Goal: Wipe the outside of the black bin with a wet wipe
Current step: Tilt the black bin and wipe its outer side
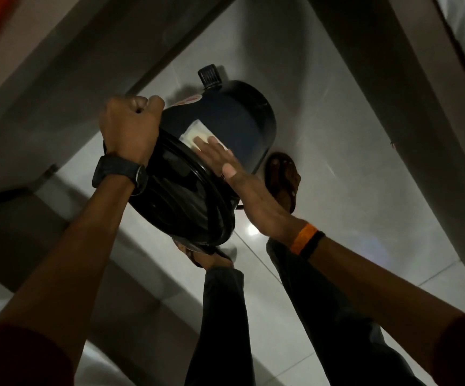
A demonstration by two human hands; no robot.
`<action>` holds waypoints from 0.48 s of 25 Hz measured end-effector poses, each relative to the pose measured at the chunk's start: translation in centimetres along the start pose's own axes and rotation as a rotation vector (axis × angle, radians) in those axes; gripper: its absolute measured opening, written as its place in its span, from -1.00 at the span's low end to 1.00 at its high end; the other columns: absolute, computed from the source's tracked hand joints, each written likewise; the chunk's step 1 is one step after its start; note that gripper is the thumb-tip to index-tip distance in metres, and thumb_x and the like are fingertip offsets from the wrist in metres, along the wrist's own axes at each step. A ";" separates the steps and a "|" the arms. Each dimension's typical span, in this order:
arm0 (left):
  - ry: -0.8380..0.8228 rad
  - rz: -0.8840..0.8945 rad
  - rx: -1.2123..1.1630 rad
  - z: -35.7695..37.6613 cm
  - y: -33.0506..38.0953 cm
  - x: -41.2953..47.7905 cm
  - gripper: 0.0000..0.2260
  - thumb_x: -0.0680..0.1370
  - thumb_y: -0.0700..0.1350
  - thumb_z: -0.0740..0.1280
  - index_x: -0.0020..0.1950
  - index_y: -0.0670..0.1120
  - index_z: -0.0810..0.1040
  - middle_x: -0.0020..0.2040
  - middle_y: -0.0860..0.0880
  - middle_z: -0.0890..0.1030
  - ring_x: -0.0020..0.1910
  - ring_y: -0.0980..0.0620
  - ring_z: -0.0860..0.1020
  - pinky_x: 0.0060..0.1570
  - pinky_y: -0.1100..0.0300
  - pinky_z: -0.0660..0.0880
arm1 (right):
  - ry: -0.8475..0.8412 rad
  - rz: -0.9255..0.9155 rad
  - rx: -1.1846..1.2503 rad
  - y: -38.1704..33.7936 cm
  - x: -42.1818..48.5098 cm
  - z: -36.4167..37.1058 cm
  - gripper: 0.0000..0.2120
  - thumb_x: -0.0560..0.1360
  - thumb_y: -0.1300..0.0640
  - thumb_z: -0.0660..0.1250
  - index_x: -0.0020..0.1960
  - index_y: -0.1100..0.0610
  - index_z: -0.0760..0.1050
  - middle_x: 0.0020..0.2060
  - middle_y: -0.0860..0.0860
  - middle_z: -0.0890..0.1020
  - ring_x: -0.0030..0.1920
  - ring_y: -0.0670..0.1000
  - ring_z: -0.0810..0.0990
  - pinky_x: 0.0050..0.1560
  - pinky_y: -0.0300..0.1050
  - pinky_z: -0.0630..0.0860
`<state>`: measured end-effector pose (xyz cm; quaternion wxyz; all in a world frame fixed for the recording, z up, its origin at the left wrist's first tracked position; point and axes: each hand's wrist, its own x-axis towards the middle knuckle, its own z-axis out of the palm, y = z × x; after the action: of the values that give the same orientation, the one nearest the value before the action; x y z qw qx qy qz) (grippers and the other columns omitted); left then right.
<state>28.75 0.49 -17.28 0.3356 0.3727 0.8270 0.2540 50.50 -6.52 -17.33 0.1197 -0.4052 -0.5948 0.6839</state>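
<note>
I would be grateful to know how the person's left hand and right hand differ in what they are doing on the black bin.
The left hand is clenched in a fist on the black bin near its rim, while the right hand lies flat and open on its side. The right hand presses a white wet wipe against the bin; the left hand holds no wipe. The left wrist wears a dark watch, the right an orange band. Both touch the bin.

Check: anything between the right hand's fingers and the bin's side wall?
Yes. In the head view a folded white wet wipe lies between the right hand fingers and the black bin wall, pressed flat near the rim.
</note>
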 end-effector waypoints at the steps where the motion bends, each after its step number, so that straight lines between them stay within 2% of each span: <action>1: -0.009 0.016 0.009 0.0 0.0 -0.1 -0.58 0.47 -0.10 0.27 -0.55 -0.03 0.19 -0.68 0.10 0.25 -0.63 0.13 0.17 -0.57 0.40 0.10 | 0.035 -0.009 -0.065 0.8 1.0 -1.1 -0.51 0.75 -0.01 -0.08 0.68 -0.08 0.04 0.68 -0.17 0.03 0.70 -0.14 -0.11 0.71 -0.03 -0.18; 3: -0.023 0.063 0.029 -0.1 -0.1 -0.3 -0.59 0.47 -0.11 0.26 -0.54 -0.01 0.19 -0.67 0.11 0.26 -0.63 0.13 0.17 -0.57 0.43 0.08 | 0.211 0.210 -0.039 2.6 4.4 -4.3 -0.50 0.76 0.12 -0.05 0.68 0.12 0.02 0.70 0.02 0.01 0.72 0.01 -0.09 0.72 0.06 -0.12; 5: -0.038 0.084 0.030 0.1 -0.2 -0.8 -0.60 0.48 -0.11 0.26 -0.53 -0.01 0.20 -0.66 0.10 0.28 -0.62 0.14 0.17 -0.55 0.42 0.10 | 0.369 0.486 0.099 4.3 7.5 -8.0 -0.48 0.77 0.04 -0.08 0.69 0.12 -0.07 0.71 0.02 -0.06 0.72 0.02 -0.09 0.71 0.06 -0.09; 7: -0.042 0.095 0.024 0.6 0.2 -0.7 -0.59 0.48 -0.10 0.26 -0.53 -0.02 0.21 -0.64 0.08 0.29 -0.60 0.13 0.17 -0.54 0.38 0.12 | 0.369 0.587 0.096 5.3 8.5 -9.3 -0.43 0.76 -0.07 -0.13 0.70 0.08 -0.17 0.71 -0.01 -0.14 0.72 0.00 -0.14 0.71 0.07 -0.12; 9: -0.028 0.115 0.060 0.9 0.7 -0.3 -0.60 0.47 -0.08 0.27 -0.53 -0.06 0.22 -0.63 0.05 0.30 -0.59 0.11 0.16 -0.52 0.32 0.14 | 0.356 0.489 0.103 5.2 7.5 -7.9 -0.44 0.76 -0.07 -0.11 0.70 0.05 -0.15 0.70 -0.08 -0.13 0.71 -0.02 -0.15 0.72 0.05 -0.15; 12: -0.015 0.105 0.076 1.2 1.2 0.5 -0.59 0.48 -0.08 0.27 -0.53 -0.06 0.20 -0.64 0.06 0.30 -0.59 0.10 0.15 -0.50 0.29 0.14 | 0.215 0.182 0.077 4.4 4.2 -4.3 -0.50 0.70 -0.15 -0.08 0.63 -0.24 -0.02 0.57 -0.38 0.04 0.71 -0.08 -0.06 0.69 -0.02 -0.09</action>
<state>29.95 1.80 -17.44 0.3138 0.4301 0.8127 0.2366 52.17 -1.89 -22.89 0.1355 -0.5235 -0.5125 0.6671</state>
